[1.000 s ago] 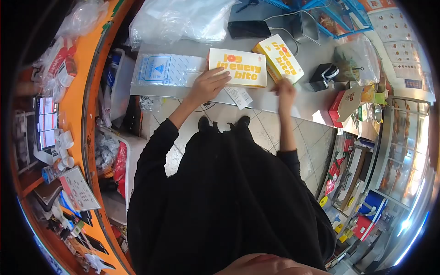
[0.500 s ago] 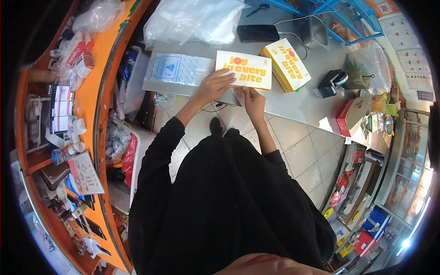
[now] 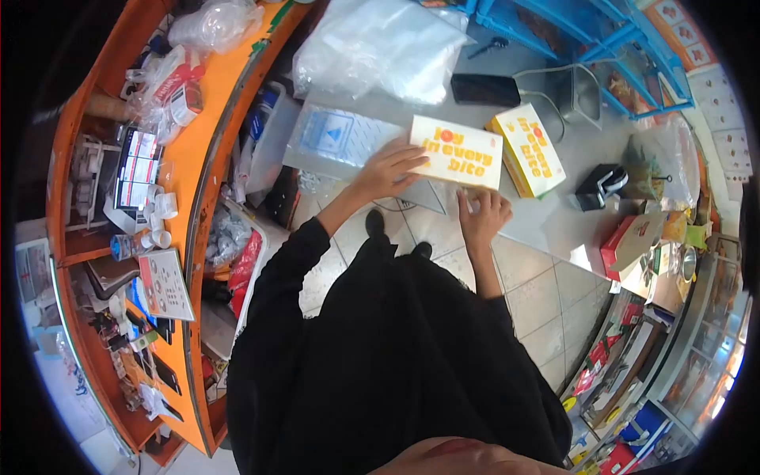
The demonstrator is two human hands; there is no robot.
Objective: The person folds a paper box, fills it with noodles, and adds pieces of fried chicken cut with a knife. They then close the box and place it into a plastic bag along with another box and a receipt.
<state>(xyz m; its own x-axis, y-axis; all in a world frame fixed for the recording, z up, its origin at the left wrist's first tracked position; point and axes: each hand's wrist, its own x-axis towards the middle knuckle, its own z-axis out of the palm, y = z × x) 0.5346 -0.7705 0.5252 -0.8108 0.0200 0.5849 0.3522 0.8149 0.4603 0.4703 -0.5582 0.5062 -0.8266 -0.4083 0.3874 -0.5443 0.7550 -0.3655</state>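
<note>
A white and yellow food box [image 3: 456,152], printed "joy in every bite", lies near the front edge of the metal counter [image 3: 526,226]. My left hand [image 3: 392,169] grips its left end, fingers over the lid and thumb low by the front edge. Just below the box's front edge is my right hand [image 3: 484,215], fingers curled and thumb raised close to the index finger; anything between them is too small to make out. A second box with the same print [image 3: 529,150] sits right behind the first. Left of my left hand lies a clear plastic packet with blue print [image 3: 336,136].
Behind the boxes are a black phone [image 3: 485,89], a white cable and a metal container [image 3: 574,93]. White plastic bags [image 3: 380,47] cover the back left. A black holder [image 3: 602,188] and a red box [image 3: 625,241] stand to the right. An orange counter [image 3: 207,119] runs along the left.
The camera view has shifted, so the scene sits further right and lower. My right hand has moved right along the box's front edge and slightly off it. My left hand stays at the box's left end.
</note>
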